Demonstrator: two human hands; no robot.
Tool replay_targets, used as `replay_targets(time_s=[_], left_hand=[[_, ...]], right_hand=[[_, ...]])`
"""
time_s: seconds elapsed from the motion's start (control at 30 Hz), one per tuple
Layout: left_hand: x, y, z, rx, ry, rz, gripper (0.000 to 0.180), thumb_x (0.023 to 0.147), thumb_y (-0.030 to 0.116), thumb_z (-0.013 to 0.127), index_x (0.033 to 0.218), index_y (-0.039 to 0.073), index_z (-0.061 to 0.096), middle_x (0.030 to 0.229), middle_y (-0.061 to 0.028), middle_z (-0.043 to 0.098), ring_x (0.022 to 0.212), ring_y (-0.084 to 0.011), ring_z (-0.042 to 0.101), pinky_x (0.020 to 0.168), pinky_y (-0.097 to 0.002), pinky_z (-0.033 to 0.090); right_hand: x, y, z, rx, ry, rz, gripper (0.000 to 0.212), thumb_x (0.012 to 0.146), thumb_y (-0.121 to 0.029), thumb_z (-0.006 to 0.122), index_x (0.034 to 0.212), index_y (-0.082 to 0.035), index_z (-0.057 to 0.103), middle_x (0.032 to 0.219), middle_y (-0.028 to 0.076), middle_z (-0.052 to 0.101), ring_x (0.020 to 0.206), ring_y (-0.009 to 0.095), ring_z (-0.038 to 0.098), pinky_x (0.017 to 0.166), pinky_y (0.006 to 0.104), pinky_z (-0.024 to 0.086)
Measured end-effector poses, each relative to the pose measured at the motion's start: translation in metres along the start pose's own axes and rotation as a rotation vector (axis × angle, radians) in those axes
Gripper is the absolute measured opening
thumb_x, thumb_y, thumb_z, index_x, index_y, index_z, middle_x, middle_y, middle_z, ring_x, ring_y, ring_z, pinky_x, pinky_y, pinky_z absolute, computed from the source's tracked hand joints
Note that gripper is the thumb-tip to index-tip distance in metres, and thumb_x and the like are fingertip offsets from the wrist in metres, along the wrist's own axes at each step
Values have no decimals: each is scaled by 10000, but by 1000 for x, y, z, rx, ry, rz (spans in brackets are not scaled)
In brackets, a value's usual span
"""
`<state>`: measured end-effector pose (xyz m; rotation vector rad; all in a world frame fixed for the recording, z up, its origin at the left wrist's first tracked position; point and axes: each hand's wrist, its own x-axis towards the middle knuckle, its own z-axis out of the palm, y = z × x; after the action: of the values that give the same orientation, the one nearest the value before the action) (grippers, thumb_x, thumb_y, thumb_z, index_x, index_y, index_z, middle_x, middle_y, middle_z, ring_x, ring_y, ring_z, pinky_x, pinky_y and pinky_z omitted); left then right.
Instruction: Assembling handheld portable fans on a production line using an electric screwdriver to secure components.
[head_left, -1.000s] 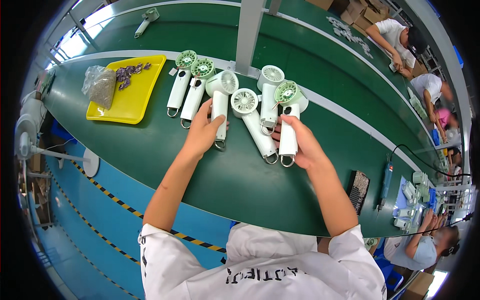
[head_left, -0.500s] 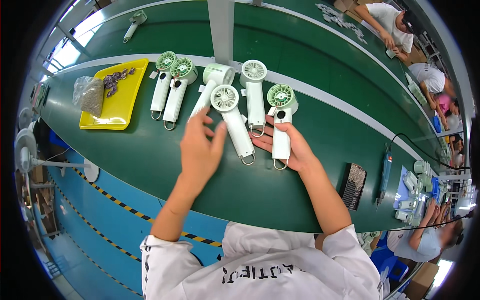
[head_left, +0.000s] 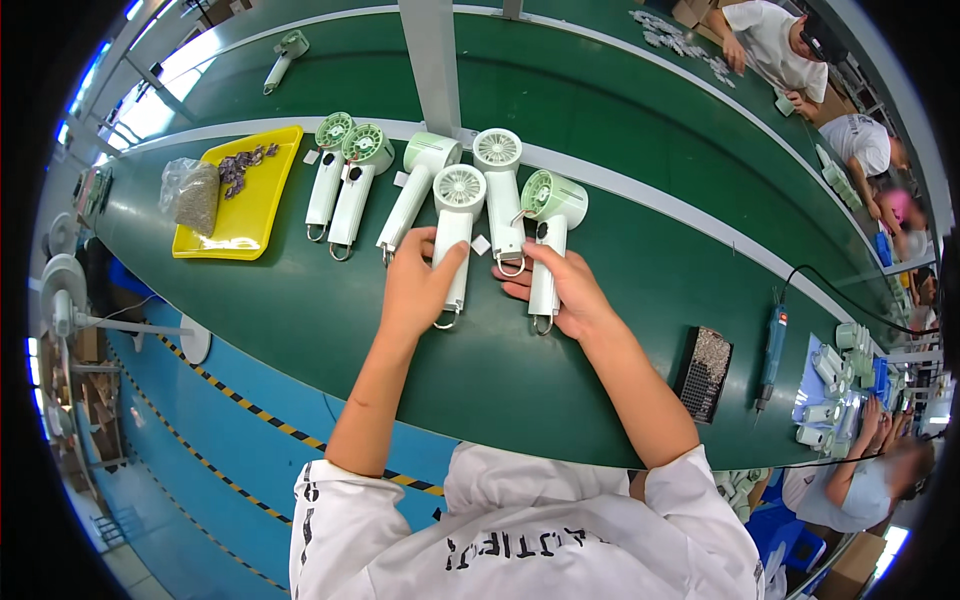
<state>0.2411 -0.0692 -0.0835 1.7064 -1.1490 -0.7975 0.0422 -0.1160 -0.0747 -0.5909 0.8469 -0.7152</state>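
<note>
My left hand (head_left: 415, 288) has just closed in on the front handheld fan (head_left: 456, 255), whose handle has swung toward me from its slant, so each hand now has a fan. I grasp that handle between thumb and fingers; it lies along my left hand's inner side. My right hand (head_left: 575, 300) holds the open-headed fan (head_left: 546, 262) by its handle, fingers reaching behind, near the neighbouring fan's metal loop (head_left: 511, 268).

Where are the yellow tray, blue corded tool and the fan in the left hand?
Yellow tray (head_left: 257, 204): head view, bare bottom.
Blue corded tool (head_left: 773, 350): head view, body's middle.
Fan (head_left: 458, 224) in left hand (head_left: 414, 285): head view, upper handle.
</note>
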Motion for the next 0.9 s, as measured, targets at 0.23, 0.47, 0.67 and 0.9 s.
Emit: replay_targets(time_s=[0.23, 0.47, 0.67, 0.9], left_hand=[[7, 10, 3, -420, -135, -247, 505, 909, 169, 631, 1287, -87, 416, 1039, -161, 607, 668, -165, 637, 499, -284, 530], [-4, 20, 9, -7, -133, 89, 507, 924, 110, 553, 1366, 7, 329, 1177, -219, 588, 897, -282, 631, 761, -401, 508], [-11, 14, 12, 550, 77, 411, 614, 831, -37, 569, 1403, 60, 368, 1207, -195, 520, 1058, -390, 504, 872, -464, 431], [-1, 11, 18, 926, 212, 316, 688, 775, -48, 603, 1416, 102, 406, 1272, -163, 484, 1097, -346, 505, 859, -460, 434]], right_hand=[[-9, -5, -3, 38, 71, -50, 472, 945, -222, 601, 1261, 96, 455, 1121, 192, 621, 976, 270, 685, 719, 297, 600], [-25, -10, -33, 236, -28, -96, 402, 981, -191, 541, 1234, 105, 442, 1211, 246, 586, 782, 142, 578, 566, 231, 485], [-37, -3, -34, -135, 202, -351, 298, 917, -153, 637, 1117, 16, 493, 941, 107, 598, 725, 99, 532, 573, 235, 464], [-38, 25, 6, -934, 565, -684, 496, 780, -179, 755, 1165, 7, 505, 1062, 163, 570, 940, 310, 600, 813, 393, 486]])
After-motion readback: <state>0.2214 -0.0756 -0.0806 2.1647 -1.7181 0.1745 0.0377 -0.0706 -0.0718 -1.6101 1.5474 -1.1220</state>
